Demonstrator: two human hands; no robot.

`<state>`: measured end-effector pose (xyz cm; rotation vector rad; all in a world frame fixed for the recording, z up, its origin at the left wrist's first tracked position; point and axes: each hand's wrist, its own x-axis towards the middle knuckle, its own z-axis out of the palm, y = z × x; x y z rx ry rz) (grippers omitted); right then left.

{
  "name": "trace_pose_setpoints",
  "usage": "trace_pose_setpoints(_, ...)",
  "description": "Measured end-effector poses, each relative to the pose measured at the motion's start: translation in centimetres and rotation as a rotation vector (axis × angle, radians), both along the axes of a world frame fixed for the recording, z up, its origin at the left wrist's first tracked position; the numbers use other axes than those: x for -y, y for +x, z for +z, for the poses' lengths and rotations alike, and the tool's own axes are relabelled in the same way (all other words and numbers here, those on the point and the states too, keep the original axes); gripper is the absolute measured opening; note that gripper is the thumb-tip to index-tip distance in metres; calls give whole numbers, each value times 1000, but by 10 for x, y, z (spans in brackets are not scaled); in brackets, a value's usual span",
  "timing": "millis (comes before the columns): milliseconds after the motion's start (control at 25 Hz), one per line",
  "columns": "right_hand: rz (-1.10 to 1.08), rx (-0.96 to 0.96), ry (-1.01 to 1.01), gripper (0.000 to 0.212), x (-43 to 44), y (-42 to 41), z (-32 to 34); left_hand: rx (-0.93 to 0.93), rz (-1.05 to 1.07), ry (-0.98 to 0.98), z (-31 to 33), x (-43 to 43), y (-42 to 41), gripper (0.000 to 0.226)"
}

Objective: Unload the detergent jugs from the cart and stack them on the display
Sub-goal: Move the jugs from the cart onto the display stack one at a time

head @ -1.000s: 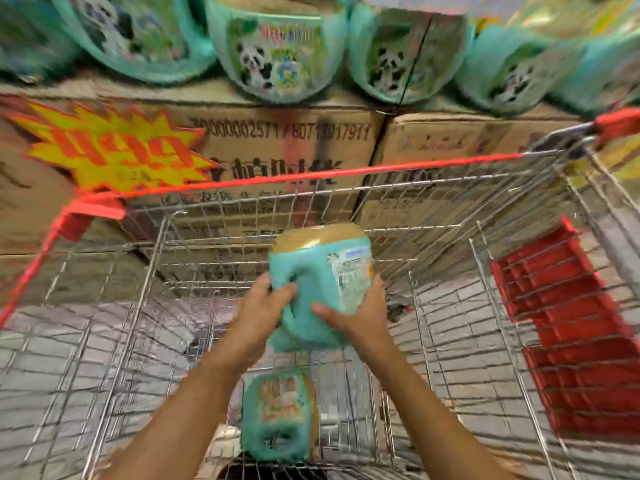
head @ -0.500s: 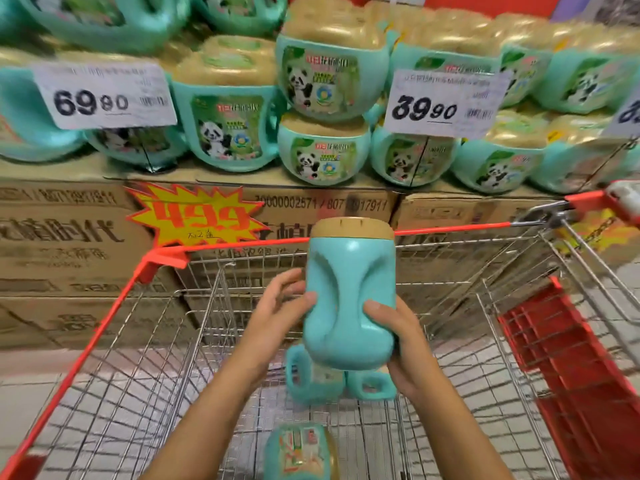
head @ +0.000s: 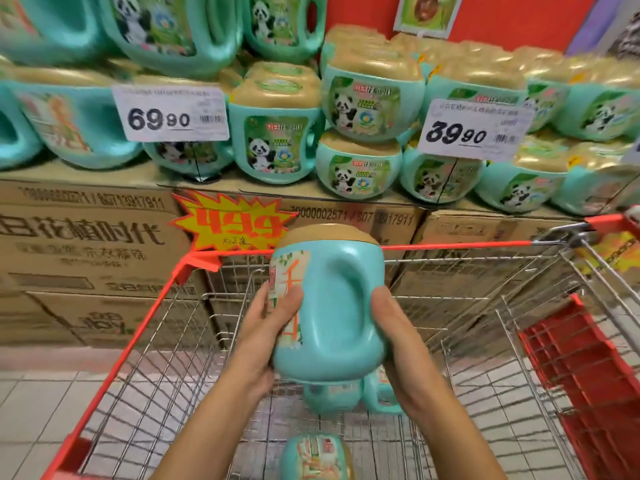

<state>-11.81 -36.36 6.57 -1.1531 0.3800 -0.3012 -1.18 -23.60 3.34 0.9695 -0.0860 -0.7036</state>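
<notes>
A teal detergent jug [head: 332,303] with a tan cap is held upright above the wire cart [head: 485,341], handle side facing me. My left hand [head: 266,327] grips its left side with the thumb across the label. My right hand [head: 398,337] holds its right side, fingers hidden behind it. Two more teal jugs lie in the cart: one [head: 349,393] partly hidden under the held jug, one [head: 317,457] at the near end. The display [head: 360,98] of stacked panda-label jugs sits beyond the cart on cardboard boxes [head: 86,244].
Price cards reading 69.90 [head: 171,112] and 39.90 [head: 472,129] hang in front of the stacked jugs. A yellow starburst sign [head: 235,223] is fixed to the boxes. The cart has a red rim and a red folded seat flap [head: 588,375] at right. Tiled floor lies at left.
Both hands have lifted the jug out of the cart and higher toward the display, turning it slightly so its label side shows. My view has tilted up onto the stacked jugs.
</notes>
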Motion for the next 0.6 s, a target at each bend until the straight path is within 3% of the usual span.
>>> trace_pose_setpoints(80, 2, -13, 49, 55, -16, 7, -7, 75, 98, 59, -1, -24, 1, 97)
trace_pose_setpoints(200, 57, -16, 120, 26, -36, 21, -17, 38, 295, 108, -6, -74, 3, 100)
trace_pose_setpoints(280, 175, -26, 195, 18, -51, 33, -21, 4, 385, 98, -9, -104, 0, 103)
trace_pose_setpoints(400, 354, -81, 257, 23, -83, 48, -25, -53, 415, 54, -3, -143, -14, 80)
trace_pose_setpoints(520, 477, -131, 223, 53, -124, 58, -25, -82, 552, 46, -2, -185, -33, 87)
trace_pose_setpoints(600, 543, -122, 182, 53, -151, 66, -21, -86, 628, 39, 2, -212, -41, 74)
